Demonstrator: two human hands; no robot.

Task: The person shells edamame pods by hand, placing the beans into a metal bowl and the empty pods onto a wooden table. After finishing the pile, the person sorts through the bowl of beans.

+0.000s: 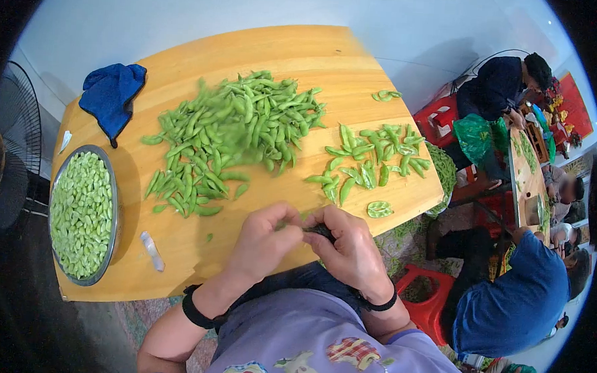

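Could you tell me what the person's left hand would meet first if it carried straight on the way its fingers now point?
The left hand points rightward, its fingertips already meeting the right hand over a small green pod pinched between them. So it would most likely meet the right hand's fingers first, though depth is hard to judge.

Green pods [234,130], blue cloth [111,95]

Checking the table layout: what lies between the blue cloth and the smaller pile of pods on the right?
In the head view, the big heap of edamame pods lies between the blue cloth and the smaller pile.
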